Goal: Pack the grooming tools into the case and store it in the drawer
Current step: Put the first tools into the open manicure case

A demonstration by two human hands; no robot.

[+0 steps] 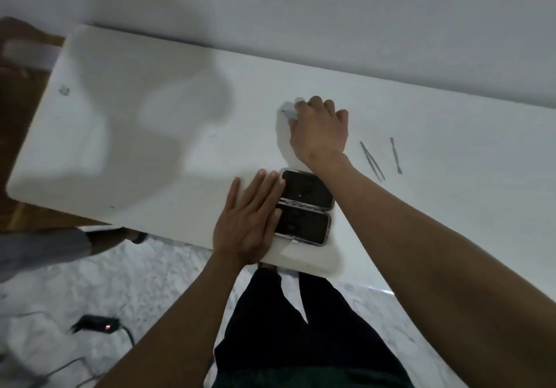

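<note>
surface: white tabletop (150, 147) against a pale wall, big soft shadow across its left part
right hand: right hand (320, 135) reached past the case, fingers curled down round a small metal tool (287, 114), only its shiny tip pokes out at the left; which tool it is, can't tell
left hand: left hand (249, 222) flat, fingers straight and together, resting on the table, fingertips on the left edge of the case, steadying it
case: case (304, 207) lies open near the front table edge, two dark halves hinged side by side, metal rims; contents too dark to read
loose tools: tweezers (372, 161) and thin pusher-type tool (396, 156) lie on the table right of the right wrist, just beside each other, not touching
step: early packing, judged; first tool being picked up, two more out, case not closed, drawer not in view
next move: likely lift the tool clear, bring it back over the open half, fit it in; thin flat metal on smooth top could slip from the pinch
room: marble-look floor (120, 282), black cable box with red light (99, 324) on it, brown wood at far left, person's dark trousers below the table edge
</note>
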